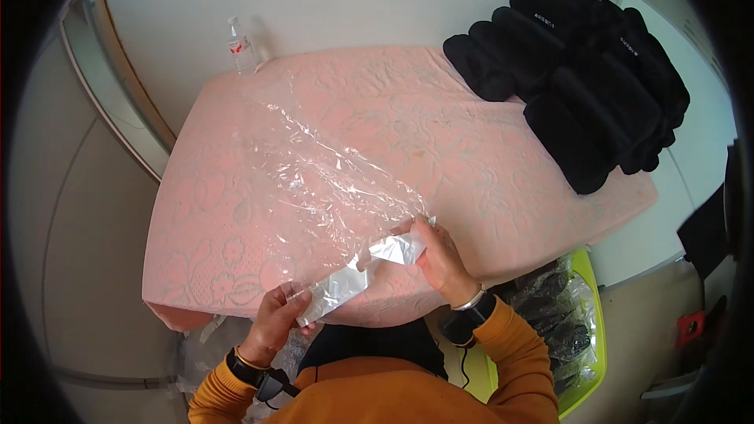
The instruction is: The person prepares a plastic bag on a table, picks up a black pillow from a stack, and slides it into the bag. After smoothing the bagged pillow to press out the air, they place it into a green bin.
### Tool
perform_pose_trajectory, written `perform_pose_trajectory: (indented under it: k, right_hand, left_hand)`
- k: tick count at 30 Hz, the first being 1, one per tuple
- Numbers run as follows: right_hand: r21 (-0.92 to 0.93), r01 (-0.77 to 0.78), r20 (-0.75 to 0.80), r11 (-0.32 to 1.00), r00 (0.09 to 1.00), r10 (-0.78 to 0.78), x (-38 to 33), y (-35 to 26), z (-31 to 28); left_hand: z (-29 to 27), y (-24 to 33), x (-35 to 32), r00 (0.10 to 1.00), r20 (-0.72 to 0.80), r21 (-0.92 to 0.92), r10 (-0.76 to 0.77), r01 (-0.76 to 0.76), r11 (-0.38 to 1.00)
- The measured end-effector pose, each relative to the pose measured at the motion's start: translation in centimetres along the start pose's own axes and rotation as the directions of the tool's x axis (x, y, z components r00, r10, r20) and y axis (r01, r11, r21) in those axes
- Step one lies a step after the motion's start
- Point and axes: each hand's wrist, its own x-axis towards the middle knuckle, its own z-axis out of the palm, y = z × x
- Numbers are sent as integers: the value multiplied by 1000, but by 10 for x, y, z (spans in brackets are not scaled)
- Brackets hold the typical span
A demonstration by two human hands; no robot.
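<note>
A large clear plastic bag point(314, 169) lies spread over the pink patterned cloth of the table. Its near end has a whitish, shiny strip point(339, 292) at the opening. My left hand point(275, 318) pinches one corner of that end at the table's near edge. Farther right, my right hand point(441, 261) grips the other corner, with the strip sagging between the two hands. Nothing shows inside the bag. Black cushion-like pieces point(605, 102) with small white lettering are heaped at the table's far right.
A clear bottle point(239, 47) with a red and white label stands at the back left, against the wall. Below the table's right side sits a yellow-green bin point(601, 338) filled with black items in clear plastic. More clear plastic point(208, 361) hangs low on the left.
</note>
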Motion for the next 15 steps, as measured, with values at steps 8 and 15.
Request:
perform_pose_trajectory:
  k: [8, 15]
  right_hand:
    - [-180, 140, -124, 974, 979, -164, -9, -6, -9]
    - [-445, -105, -86, 889, 993, 74, -13, -19, -19]
  left_hand:
    - [-19, 13, 3, 932, -245, 75, 265, -255, 964]
    - [-32, 13, 2, 908, -238, 240, 345, -290, 927]
